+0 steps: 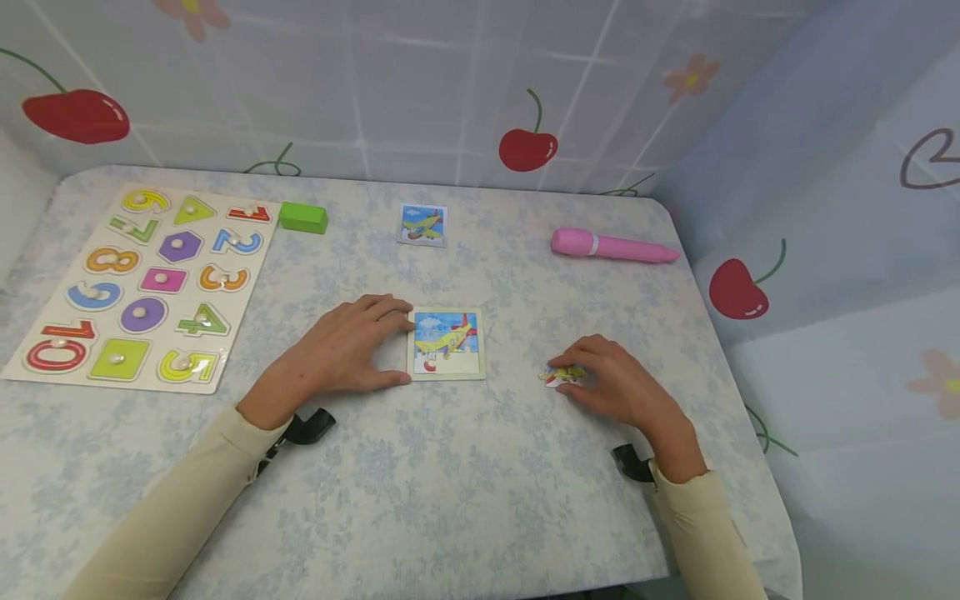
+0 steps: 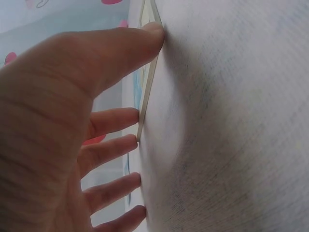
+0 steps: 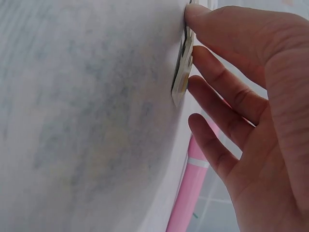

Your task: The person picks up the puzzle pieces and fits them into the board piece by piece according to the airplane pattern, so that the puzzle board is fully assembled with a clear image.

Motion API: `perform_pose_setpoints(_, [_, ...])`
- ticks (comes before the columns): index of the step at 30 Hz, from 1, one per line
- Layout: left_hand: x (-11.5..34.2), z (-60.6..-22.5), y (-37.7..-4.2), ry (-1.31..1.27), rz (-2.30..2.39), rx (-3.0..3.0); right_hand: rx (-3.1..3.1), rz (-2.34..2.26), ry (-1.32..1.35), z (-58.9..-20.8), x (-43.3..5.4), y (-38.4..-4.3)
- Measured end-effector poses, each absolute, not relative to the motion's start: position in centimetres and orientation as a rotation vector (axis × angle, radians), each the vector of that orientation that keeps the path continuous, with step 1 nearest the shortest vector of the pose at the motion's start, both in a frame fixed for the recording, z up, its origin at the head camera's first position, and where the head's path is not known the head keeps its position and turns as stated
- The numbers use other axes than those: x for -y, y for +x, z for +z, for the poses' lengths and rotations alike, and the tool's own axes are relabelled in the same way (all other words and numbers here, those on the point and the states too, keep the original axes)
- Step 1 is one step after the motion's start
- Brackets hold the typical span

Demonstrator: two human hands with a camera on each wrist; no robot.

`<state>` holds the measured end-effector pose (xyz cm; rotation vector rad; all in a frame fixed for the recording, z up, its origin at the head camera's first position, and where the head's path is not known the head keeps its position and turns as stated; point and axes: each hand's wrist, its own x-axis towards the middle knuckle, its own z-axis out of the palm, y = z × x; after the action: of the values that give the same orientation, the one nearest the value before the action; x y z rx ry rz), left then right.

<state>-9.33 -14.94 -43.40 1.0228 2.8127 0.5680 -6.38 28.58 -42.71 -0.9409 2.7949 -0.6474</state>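
Observation:
A small square jigsaw board (image 1: pixel 447 377) with a yellow airplane picture lies flat in the middle of the table, its lower part showing pale where no picture covers it. My left hand (image 1: pixel 345 346) is at its left edge, thumb near the bottom corner and fingertips along the side, as the left wrist view also shows. To the right, my right hand (image 1: pixel 615 379) pinches loose airplane puzzle pieces (image 1: pixel 555 377) between thumb and fingers, low over the cloth. In the right wrist view the pieces (image 3: pixel 181 77) overlap in a thin stack, partly hidden by the fingertips.
A small airplane picture card (image 1: pixel 422 225) lies beyond the board. A pink pen-shaped object (image 1: pixel 615 247) is at the back right. A green block (image 1: pixel 303 217) sits beside a large number-and-shape peg board (image 1: pixel 247 312) on the left. A printed curtain (image 1: pixel 420 100) hangs behind the table.

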Motion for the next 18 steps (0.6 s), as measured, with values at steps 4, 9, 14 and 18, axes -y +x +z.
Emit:
perform_pose_setpoints(4, [15.0,-43.4,-9.3,1.027,0.565,-2.815,-2.796,-0.648,-0.974,-42.8,-28.3,-6.5])
perform_pose_setpoints(9, [15.0,-43.5,-9.3,1.026,0.562,-2.819,-2.805,-0.645,-0.969,-42.5,-27.6,-6.6])
perform_pose_setpoints(14, [15.0,-43.5,-9.3,1.032,0.567,-2.82,-2.807,-0.641,-0.987,-42.4,-26.6,-6.9])
perform_pose_setpoints(18, [14.9,-43.5,-9.3,1.046,0.567,-2.825,-2.81,-0.645,-1.046,-42.4,-25.8,-7.2])
